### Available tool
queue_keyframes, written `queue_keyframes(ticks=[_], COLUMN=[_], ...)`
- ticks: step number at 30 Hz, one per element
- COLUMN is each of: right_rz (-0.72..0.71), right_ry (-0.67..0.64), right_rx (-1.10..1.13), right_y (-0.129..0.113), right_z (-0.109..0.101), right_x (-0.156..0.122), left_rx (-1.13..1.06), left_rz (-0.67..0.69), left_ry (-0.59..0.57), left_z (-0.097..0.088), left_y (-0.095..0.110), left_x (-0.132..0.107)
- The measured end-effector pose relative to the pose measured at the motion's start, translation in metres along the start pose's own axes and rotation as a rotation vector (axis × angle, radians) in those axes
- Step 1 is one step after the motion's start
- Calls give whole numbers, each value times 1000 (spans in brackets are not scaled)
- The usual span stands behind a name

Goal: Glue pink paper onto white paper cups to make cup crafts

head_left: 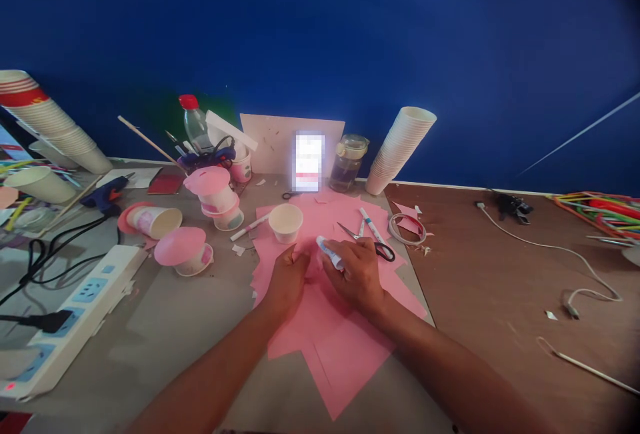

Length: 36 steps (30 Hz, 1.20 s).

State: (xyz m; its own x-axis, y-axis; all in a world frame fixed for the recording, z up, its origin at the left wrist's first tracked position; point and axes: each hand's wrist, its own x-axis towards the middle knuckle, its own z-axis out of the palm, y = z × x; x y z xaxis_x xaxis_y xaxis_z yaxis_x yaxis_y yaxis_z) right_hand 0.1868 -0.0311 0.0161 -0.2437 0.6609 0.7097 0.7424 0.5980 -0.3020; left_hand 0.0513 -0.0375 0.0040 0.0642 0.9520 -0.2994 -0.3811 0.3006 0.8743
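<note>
Glue stick clenched in right hand grip, just in front of paper cup. Left hand curled on pink paper; hold cannot be told. Paper could be creased if glue pushed hard.

clock centre: pink paper sheets | 12: paper cup blocks | 1–2: scissors, tape roll | 9–10: pink-lidded cups crowd | 8: power strip | 3: brown tabletop open | 6–7: grey tabletop open
</note>
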Motion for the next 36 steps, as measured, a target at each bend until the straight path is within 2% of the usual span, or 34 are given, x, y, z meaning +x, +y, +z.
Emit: queue_keyframes(ticks=[3,10,16,21,23,28,32,36], right_rz=[12,-94,-19,55,38,-50,-30,52], right_ry=[-5,-60,-70,-35,-51,-87,-79,-17], right_rx=[57,80,-7,7,57,110,29,18], right_y=[-3,-16,-3,1,-4,-15,-6,5], right_z=[-2,9,5,-2,-1,6,6,-1], right_x=[0,3,3,1,2,4,5,4], left_rx=[3,-3,72,58,42,65,55,57], left_rz=[-2,90,56,31,50,95,113,86], left_ry=[20,-61,-48,46,60,7,-33,15], left_z=[-2,-1,1,-1,-1,1,2,0], left_y=[-3,-6,2,1,0,1,4,3], left_x=[1,1,-2,-1,-1,-1,-2,-2])
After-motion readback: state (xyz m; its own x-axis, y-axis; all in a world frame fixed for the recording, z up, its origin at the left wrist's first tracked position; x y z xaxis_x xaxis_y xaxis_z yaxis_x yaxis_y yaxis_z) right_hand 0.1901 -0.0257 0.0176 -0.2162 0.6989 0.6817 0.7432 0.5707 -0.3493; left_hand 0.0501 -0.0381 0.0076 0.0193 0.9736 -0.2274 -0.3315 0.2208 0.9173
